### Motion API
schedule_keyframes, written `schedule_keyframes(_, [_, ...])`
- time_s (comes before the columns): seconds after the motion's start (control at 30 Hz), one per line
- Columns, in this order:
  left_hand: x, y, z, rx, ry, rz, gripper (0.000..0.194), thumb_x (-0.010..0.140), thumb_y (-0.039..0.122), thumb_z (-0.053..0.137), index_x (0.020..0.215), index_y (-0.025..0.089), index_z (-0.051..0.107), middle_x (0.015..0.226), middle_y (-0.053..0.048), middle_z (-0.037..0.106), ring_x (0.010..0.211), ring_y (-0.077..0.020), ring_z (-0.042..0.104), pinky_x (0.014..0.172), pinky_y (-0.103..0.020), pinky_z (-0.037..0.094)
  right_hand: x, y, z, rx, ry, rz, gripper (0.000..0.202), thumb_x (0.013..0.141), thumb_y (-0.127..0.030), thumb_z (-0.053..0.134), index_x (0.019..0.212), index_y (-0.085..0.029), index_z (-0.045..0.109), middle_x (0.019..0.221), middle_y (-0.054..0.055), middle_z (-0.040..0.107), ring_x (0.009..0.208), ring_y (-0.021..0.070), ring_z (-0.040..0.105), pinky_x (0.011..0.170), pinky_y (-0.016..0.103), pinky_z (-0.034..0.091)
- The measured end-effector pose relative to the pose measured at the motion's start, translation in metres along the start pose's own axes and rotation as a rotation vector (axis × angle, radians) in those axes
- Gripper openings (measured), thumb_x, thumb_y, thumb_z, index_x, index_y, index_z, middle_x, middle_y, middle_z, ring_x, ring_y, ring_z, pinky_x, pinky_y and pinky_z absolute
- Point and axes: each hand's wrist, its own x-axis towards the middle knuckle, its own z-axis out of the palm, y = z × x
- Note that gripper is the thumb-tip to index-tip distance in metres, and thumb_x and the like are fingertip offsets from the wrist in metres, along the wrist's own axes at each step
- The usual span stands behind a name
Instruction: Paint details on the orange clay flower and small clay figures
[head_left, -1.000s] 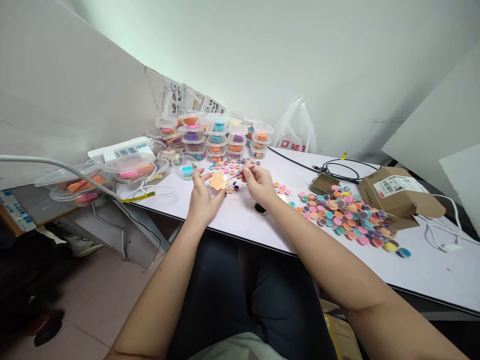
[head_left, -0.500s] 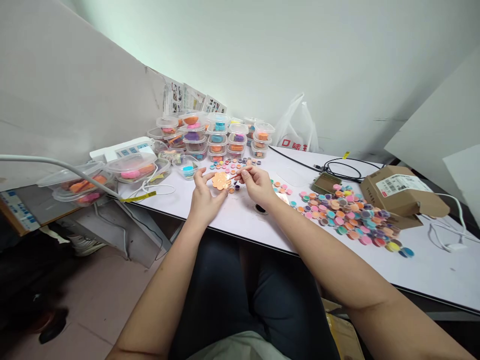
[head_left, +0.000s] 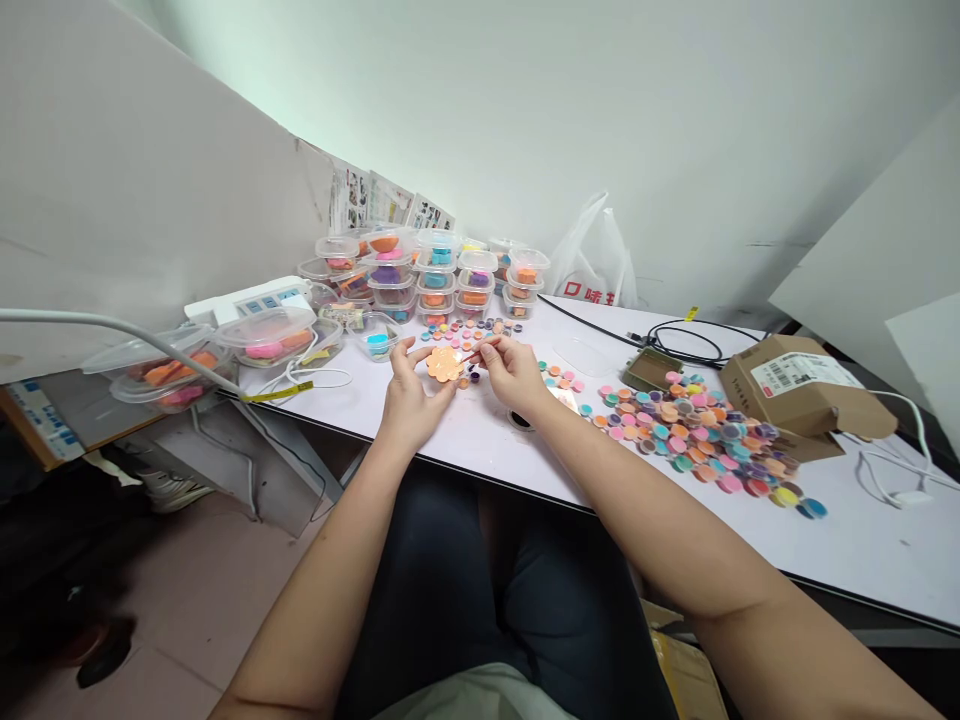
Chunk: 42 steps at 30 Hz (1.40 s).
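Note:
Between the thumb and fingers of my left hand (head_left: 412, 400) is a light orange flower-shaped piece (head_left: 445, 365), gripped by its edge above the table. My right hand (head_left: 514, 373) pinches a thin reddish-brown paintbrush (head_left: 474, 356), its tip pointing left at the flower's right edge. Whether the tip touches the flower I cannot tell. Under the hands stand small dark paint pots (head_left: 474, 377). A round container with black contents (head_left: 519, 420) sits beneath my right wrist, partly hidden by it.
Stacked clear tubs (head_left: 435, 278) with coloured clay line the back. A heap of small colourful pots (head_left: 705, 430) spreads to the right, by a cardboard box (head_left: 802, 385). Black cable (head_left: 686, 340), a plastic bag (head_left: 596, 255) and a power strip (head_left: 262, 298) are also on the table.
Both hands hold the same things in almost the same place. The view has shifted very slightly; the flower sits a touch further right in it.

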Motion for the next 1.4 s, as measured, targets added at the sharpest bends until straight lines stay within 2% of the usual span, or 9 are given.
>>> schedule_keyframes(0.17, [0.0,-0.001,0.0,0.007,0.002,-0.018,0.081,0.079,0.031,0.081,0.14,0.022,0.028,0.135,-0.019,0.065,0.121,-0.0291,0.067,0.104,-0.048,0.052,0.002,-0.003,0.0,0.027,0.079,0.01,0.048,0.093,-0.068,0.053,0.093,-0.021,0.063,0.09,0.008,0.076,0.088,0.0214,0.073,0.079,0.037,0.058])
schedule_keyframes(0.43, [-0.001,0.0,0.001,-0.004,-0.012,0.038,0.079,0.079,0.029,0.08,0.139,0.024,0.029,0.135,-0.017,0.064,0.126,-0.0283,0.064,0.108,-0.049,0.049,0.003,-0.003,-0.001,-0.011,0.072,0.025,0.056,0.09,-0.076,0.05,0.086,-0.021,0.063,0.082,0.007,0.075,0.075,0.0195,0.07,0.07,0.034,0.055])
schedule_keyframes(0.57, [-0.001,0.001,0.001,-0.016,-0.032,0.042,0.08,0.078,0.029,0.081,0.139,0.025,0.029,0.135,-0.016,0.064,0.126,-0.0277,0.064,0.108,-0.048,0.05,0.008,0.002,-0.002,-0.01,0.187,0.044,0.056,0.09,-0.076,0.05,0.081,-0.021,0.061,0.08,0.007,0.074,0.072,0.0187,0.068,0.069,0.034,0.054])
schedule_keyframes(0.67, [0.0,-0.001,0.0,-0.007,0.023,-0.03,0.079,0.077,0.03,0.081,0.138,0.026,0.031,0.134,-0.016,0.065,0.123,-0.0294,0.066,0.105,-0.048,0.051,0.008,0.002,-0.004,0.013,0.234,0.06,0.053,0.091,-0.072,0.052,0.08,-0.022,0.062,0.078,0.007,0.074,0.07,0.019,0.068,0.069,0.034,0.054])
schedule_keyframes(0.83, [0.002,-0.006,-0.002,0.03,0.156,-0.151,0.076,0.077,0.027,0.079,0.137,0.023,0.032,0.131,-0.018,0.067,0.122,-0.0327,0.066,0.104,-0.051,0.051,0.005,0.002,-0.004,-0.186,0.07,0.082,0.04,0.096,-0.054,0.056,0.075,-0.02,0.062,0.074,0.005,0.074,0.068,0.0187,0.067,0.068,0.033,0.05])
schedule_keyframes(1.0, [0.002,-0.008,-0.001,0.029,0.154,-0.162,0.076,0.075,0.026,0.08,0.135,0.023,0.033,0.129,-0.018,0.068,0.12,-0.0336,0.068,0.102,-0.05,0.053,0.004,0.002,0.002,-0.397,-0.11,0.038,0.029,0.1,-0.027,0.05,0.074,-0.02,0.062,0.077,0.004,0.073,0.072,0.0178,0.065,0.072,0.032,0.046])
schedule_keyframes(1.1, [0.002,-0.007,-0.001,0.027,0.141,-0.164,0.077,0.075,0.026,0.08,0.135,0.022,0.032,0.129,-0.019,0.068,0.119,-0.0336,0.068,0.102,-0.05,0.053,0.004,0.001,0.006,-0.454,-0.174,0.019,0.027,0.1,-0.024,0.049,0.077,-0.02,0.061,0.079,0.004,0.073,0.074,0.018,0.064,0.073,0.031,0.044])
schedule_keyframes(1.23, [0.002,-0.005,-0.002,0.028,0.125,-0.186,0.078,0.075,0.026,0.08,0.135,0.021,0.032,0.131,-0.019,0.067,0.118,-0.0331,0.068,0.102,-0.049,0.053,0.002,-0.001,0.008,-0.388,-0.237,0.024,0.025,0.101,-0.023,0.047,0.079,-0.021,0.059,0.08,0.004,0.074,0.076,0.0176,0.065,0.074,0.03,0.044])
schedule_keyframes(1.4, [0.001,-0.003,-0.002,0.058,0.115,-0.198,0.078,0.076,0.025,0.08,0.137,0.02,0.031,0.133,-0.018,0.067,0.119,-0.0313,0.068,0.102,-0.046,0.053,0.003,-0.002,0.007,-0.529,-0.235,0.01,0.027,0.1,-0.024,0.045,0.074,-0.021,0.053,0.074,0.004,0.067,0.07,0.0187,0.059,0.069,0.031,0.039])
